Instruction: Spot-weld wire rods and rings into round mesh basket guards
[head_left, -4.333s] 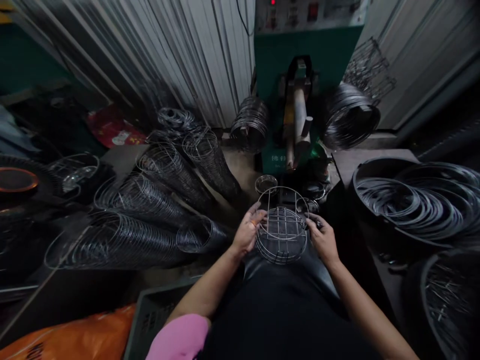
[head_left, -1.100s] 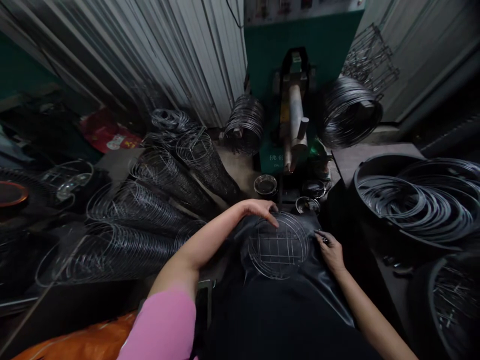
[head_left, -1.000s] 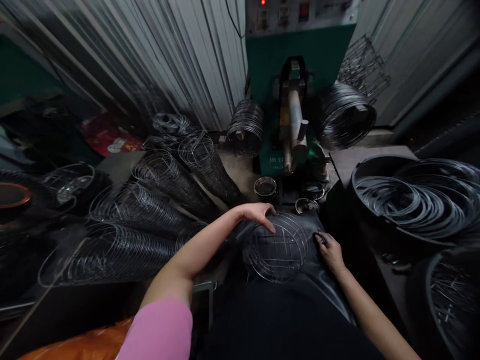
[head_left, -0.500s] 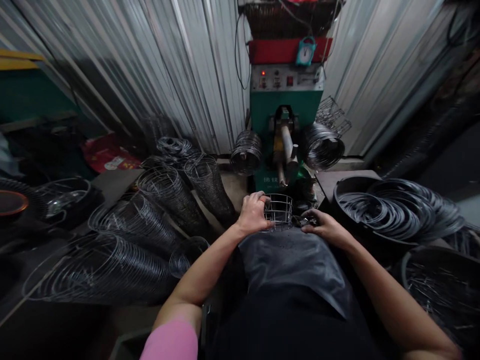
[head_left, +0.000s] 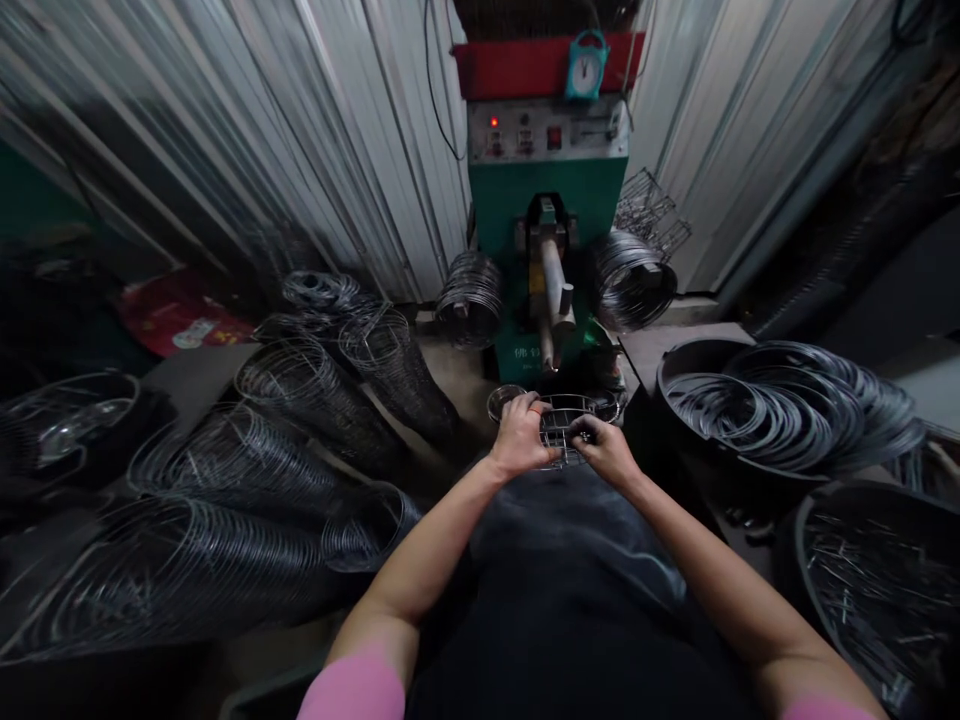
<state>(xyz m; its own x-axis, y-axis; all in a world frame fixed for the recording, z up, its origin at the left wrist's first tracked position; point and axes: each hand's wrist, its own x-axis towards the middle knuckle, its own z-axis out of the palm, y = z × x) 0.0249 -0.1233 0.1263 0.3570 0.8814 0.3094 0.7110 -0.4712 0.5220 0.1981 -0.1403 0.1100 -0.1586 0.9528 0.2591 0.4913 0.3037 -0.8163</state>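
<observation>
In front of my apron, my left hand (head_left: 519, 438) is closed on the left side of a small round wire basket (head_left: 564, 408), its thumb low on the wires. My right hand (head_left: 609, 455) is closed at the basket's near right side, on short metal rods (head_left: 583, 436) whose ends show by the thumb and forefinger. Just beyond the basket is a green spot welder (head_left: 495, 200), with its upper electrode arm (head_left: 553, 272) above the lower tip (head_left: 551, 362). The basket's lower part is partly hidden by my fingers.
Stacks of wire rings (head_left: 247, 545) lie on the left. At right, a black tub (head_left: 661, 365) holds wire rings, and another tub (head_left: 799, 540) holds short rods. Ring bundles (head_left: 471, 300) hang beside the welder. A teal dial (head_left: 585, 70) hangs above.
My right hand has moved left with the rods, from beside the basket to its near side. The basket has turned or tilted in my left hand. The view has shifted slightly.
</observation>
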